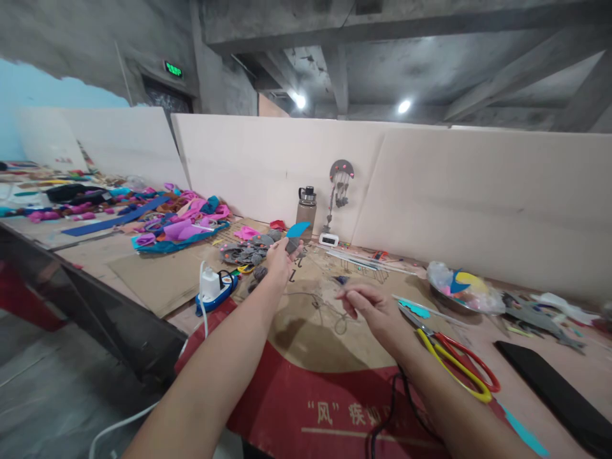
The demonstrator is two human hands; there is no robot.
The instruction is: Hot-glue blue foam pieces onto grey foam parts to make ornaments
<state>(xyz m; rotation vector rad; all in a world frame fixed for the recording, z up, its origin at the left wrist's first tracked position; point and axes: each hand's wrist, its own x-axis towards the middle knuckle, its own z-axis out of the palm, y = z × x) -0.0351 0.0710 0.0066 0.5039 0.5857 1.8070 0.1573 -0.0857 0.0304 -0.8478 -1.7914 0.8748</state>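
My left hand (283, 260) is closed on a blue leaf-shaped felt piece (298, 229) and a grey felt piece (293, 245), held up over the cardboard. Thumb and fingers of my right hand (367, 305) are pinched together to the right; what they grip is too fine to make out. A thin grey thread (315, 299) runs loosely across the cardboard (306, 344) between my hands, with loops close to the right fingertips. Beyond the left hand lies a pile of grey felt pieces with pink dots (243, 254). Red-and-yellow-handled scissors (449, 357) lie beside my right forearm.
A bottle (306, 210), small white clock (328, 240) and hanging grey felt ornament (342, 172) are at the back panel. Left are a power strip (217, 293) and colourful felt scraps (186, 220). Right are a metal bowl (461, 303) and a black phone (549, 389).
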